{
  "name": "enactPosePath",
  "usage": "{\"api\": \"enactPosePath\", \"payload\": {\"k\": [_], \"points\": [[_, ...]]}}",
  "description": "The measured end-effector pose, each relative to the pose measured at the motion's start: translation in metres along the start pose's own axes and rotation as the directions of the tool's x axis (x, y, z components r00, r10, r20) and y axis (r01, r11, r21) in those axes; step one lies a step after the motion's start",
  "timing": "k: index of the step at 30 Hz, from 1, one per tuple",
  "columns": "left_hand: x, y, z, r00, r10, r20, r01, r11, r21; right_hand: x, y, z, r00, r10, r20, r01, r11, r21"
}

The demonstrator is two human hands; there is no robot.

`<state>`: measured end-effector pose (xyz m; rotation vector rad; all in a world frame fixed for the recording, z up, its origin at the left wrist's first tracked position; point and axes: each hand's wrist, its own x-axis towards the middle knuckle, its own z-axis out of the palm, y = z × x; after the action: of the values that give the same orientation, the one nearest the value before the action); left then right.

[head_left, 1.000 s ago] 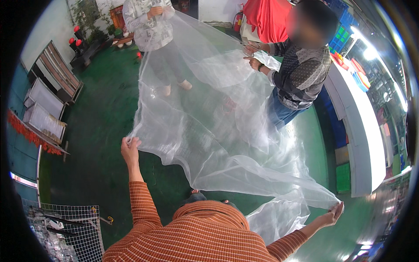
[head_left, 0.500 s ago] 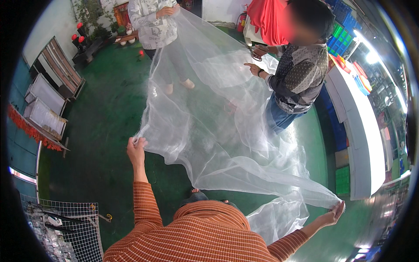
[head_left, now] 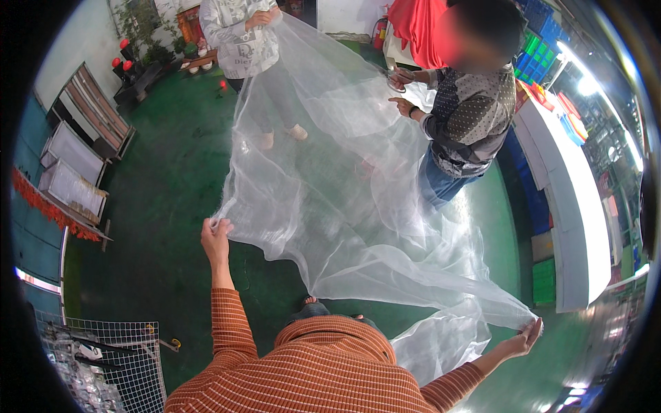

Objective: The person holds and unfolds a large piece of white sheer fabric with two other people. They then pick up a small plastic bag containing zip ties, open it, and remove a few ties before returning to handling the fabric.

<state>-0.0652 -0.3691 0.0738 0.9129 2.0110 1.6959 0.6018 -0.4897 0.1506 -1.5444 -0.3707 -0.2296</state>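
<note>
A large sheet of sheer white mesh fabric (head_left: 330,213) spreads in front of me, sagging in folds. My left hand (head_left: 217,234) pinches its near left corner. Far to the right, my right hand (head_left: 525,339) grips another corner with the arm stretched out. A loose part of the fabric hangs down beside my right forearm. Across from me, a person in a light printed jacket (head_left: 248,51) holds the far left corner up. At the right, a person in a dark patterned shirt (head_left: 468,117) stands at the fabric's edge with scissors (head_left: 396,81) in one hand.
A long white counter (head_left: 575,227) runs along the right, with a green crate (head_left: 543,281) beneath. A white wire grid (head_left: 131,351) stands at the lower left. Wrapped panels (head_left: 76,162) lean by the left wall. Red cloth (head_left: 416,34) hangs at the back.
The person with the scissors has shifted them slightly to the left along the fabric's edge. My hands keep their hold at nearly the same places.
</note>
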Motion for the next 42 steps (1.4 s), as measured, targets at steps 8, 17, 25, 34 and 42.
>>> {"api": "enactPosePath", "payload": {"k": [8, 17, 25, 34, 42], "points": [[0.001, 0.002, 0.007, 1.000, -0.007, 0.002, 0.007, 0.999, -0.033, 0.005, 0.003, 0.002, 1.000, 0.001, -0.003, -0.001, 1.000, -0.016], [-0.003, 0.017, 0.016, 1.000, -0.013, -0.011, 0.013, 0.999, -0.030, 0.011, -0.011, 0.010, 1.000, 0.011, -0.005, -0.011, 0.999, -0.050], [-0.011, 0.021, 0.022, 1.000, -0.022, -0.009, 0.022, 0.999, -0.046, 0.026, -0.004, 0.013, 1.000, -0.021, -0.002, 0.021, 0.999, -0.029], [-0.037, -0.003, 0.041, 1.000, -0.007, -0.021, 0.006, 0.998, -0.064, 0.045, 0.027, 0.001, 0.998, -0.051, 0.025, 0.052, 0.998, -0.041], [-0.087, -0.021, 0.063, 0.999, -0.015, -0.034, 0.015, 1.000, 0.002, 0.067, 0.085, -0.027, 0.996, -0.072, 0.049, 0.072, 0.997, -0.013]]}}
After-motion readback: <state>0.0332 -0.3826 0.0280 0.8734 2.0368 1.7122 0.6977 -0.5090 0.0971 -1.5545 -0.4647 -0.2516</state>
